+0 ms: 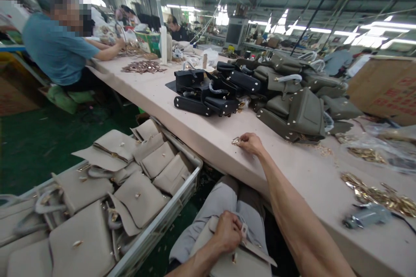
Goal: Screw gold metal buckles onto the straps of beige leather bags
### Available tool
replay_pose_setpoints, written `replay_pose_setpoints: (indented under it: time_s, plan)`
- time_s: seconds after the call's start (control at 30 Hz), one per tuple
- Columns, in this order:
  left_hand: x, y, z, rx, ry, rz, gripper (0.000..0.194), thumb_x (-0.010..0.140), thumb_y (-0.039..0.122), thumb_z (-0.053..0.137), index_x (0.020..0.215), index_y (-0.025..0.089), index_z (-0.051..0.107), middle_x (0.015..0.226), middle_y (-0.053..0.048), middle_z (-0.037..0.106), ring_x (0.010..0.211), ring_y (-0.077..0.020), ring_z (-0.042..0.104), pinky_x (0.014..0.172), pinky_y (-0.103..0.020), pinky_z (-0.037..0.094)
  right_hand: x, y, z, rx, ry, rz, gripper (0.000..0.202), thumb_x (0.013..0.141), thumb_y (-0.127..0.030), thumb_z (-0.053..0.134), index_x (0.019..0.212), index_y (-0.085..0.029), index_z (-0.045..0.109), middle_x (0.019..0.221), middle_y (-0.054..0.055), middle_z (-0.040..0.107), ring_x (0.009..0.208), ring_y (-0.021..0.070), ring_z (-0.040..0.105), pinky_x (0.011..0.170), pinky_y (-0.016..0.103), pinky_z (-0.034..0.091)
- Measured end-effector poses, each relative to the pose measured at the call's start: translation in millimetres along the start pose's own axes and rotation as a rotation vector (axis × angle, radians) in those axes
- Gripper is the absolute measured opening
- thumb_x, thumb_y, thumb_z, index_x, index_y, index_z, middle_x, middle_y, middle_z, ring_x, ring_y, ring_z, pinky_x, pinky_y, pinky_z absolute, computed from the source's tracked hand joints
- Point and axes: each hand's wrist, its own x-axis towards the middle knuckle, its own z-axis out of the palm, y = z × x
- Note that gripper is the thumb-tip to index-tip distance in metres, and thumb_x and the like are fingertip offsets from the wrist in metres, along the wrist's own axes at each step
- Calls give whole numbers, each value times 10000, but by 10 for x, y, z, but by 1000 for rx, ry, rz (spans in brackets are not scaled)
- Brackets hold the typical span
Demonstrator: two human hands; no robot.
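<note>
A beige handbag (224, 259) lies across my lap, its flap raised and a gold-coloured clasp on its front. My left hand (227, 233) is closed on the upper part of this bag, beside a small plate-like piece at the flap; the fingertips are partly hidden. On the near side of the table, my right hand (251, 143) pinches a small shiny metal fitting (236, 141) between thumb and fingers. The fitting is at the tabletop; its exact kind is too small to tell.
Beige handbags fill a plastic crate (182, 205) at my left. Black bags (208, 91) and olive bags (295, 114) are heaped on the table (156, 95). Gold metal parts (373, 192) and a grey power tool (367, 215) lie right. A co-worker (61, 47) sits at the far left.
</note>
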Motion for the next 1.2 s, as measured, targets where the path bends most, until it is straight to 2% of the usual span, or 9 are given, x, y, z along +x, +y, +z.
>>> replay_pose_setpoints:
  time_s: [0.13,0.23,0.33,0.5,0.67,0.77,0.87,1.03,1.2]
  plan:
    - [17,24,-37,30,21,35,208,552,66,602,654,122,774,671,-46,723,702,-220,671,629,-265,473,-32,10,52,124,125,83,339,661,-410,854,862,-159,746,774,36,712,698,168,590,611,275,379]
    - [-3,83,-65,22,27,46,141,578,80,650,633,124,772,662,-45,723,672,-215,664,626,-270,476,-114,-58,21,299,266,65,295,694,-407,801,796,-141,723,722,41,688,656,157,562,605,277,395]
    - [-27,135,-93,-4,38,55,78,594,96,716,640,110,777,627,-47,708,633,-209,647,613,-270,473,-405,-209,-92,495,379,8,320,741,-443,775,801,-132,725,684,41,667,617,150,550,599,280,424]
    - [-32,110,-136,-39,-29,37,118,693,123,702,742,101,807,683,-55,730,670,-189,652,598,-235,456,-1531,-290,-47,811,335,43,356,769,-453,847,908,-142,742,727,58,694,605,153,596,592,282,496]
    - [-8,-7,-176,-104,-144,-7,163,768,181,703,835,80,813,734,-56,740,667,-160,645,572,-204,424,-2805,-54,486,1061,213,374,333,754,-423,887,877,-148,746,687,40,671,572,141,592,559,271,521]
    - [-20,-17,-173,-126,-200,-22,207,785,183,694,897,56,812,775,-80,755,668,-156,654,586,-207,443,-3271,76,708,1102,197,581,395,721,-464,907,878,-139,746,646,35,659,555,153,611,555,281,549]
    - [-40,24,-140,-124,-224,-22,232,779,161,682,929,37,808,767,-89,752,634,-139,635,580,-204,441,-3436,156,752,1098,203,667,458,689,-505,919,901,-134,755,638,45,670,554,161,630,563,277,560]
    - [-39,88,-76,-119,-254,2,197,773,142,659,861,49,808,661,-47,699,557,-103,560,523,-183,369,-3411,182,692,1105,162,653,477,687,-524,915,914,-128,777,650,65,688,539,160,624,542,263,541]
    - [-27,45,-62,-104,-291,66,245,765,111,596,859,67,818,718,-56,733,602,-115,587,564,-190,406,-3413,154,718,1022,104,648,459,704,-514,905,924,-126,797,634,68,686,544,167,629,550,259,543]
